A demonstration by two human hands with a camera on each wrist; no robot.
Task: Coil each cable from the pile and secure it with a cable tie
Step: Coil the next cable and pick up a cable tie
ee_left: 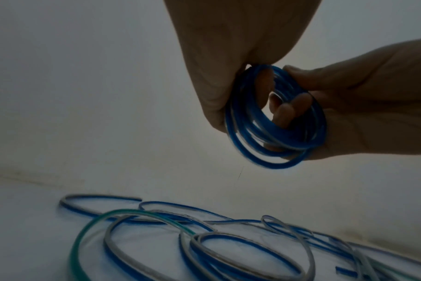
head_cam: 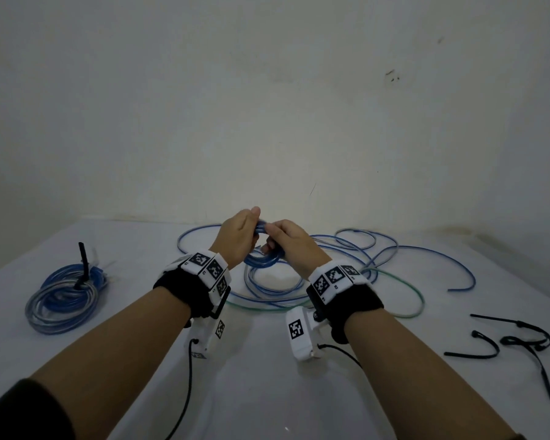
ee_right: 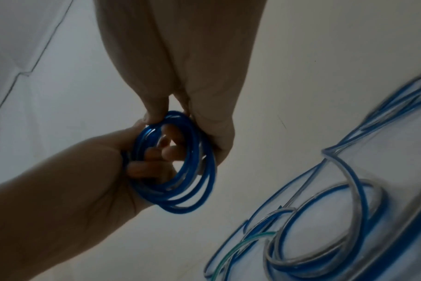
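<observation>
While both hands hold a small blue coil [head_cam: 262, 254] above the loose cable pile [head_cam: 346, 265], winding looks nearly done; next it needs a cable tie [head_cam: 472, 346], lying right of the pile. Seen from the left wrist, the left hand [ee_left: 228, 62] pinches the coil's top. Seen from the right wrist, the right hand [ee_right: 187, 79] grips several tight, glossy blue loops.
</observation>
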